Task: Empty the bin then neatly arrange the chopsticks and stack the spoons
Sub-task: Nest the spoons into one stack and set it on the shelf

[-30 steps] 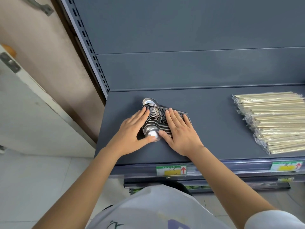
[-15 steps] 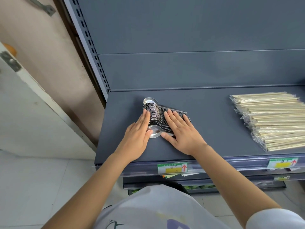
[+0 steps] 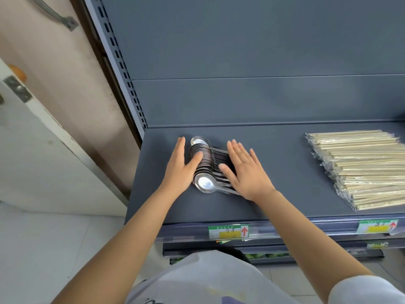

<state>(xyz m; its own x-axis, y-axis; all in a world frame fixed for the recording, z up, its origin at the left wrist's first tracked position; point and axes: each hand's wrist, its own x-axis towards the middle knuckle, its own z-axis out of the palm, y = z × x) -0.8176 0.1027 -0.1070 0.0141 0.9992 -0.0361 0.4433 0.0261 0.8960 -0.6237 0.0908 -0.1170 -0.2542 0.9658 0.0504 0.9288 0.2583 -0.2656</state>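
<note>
Steel spoons nested in row at shelf 9 o'clock; chopsticks at 3 o'clock. Left hand flat against bowls, right hand flat on handles, neither gripping. Risk: uneven squeeze fans row, 6 o'clock spoon skids out.

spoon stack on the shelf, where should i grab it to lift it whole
Clamp the spoon stack at its nested bowls, from the near and far ends; they overlap along that line, while the handles fan loose to the right.
</note>
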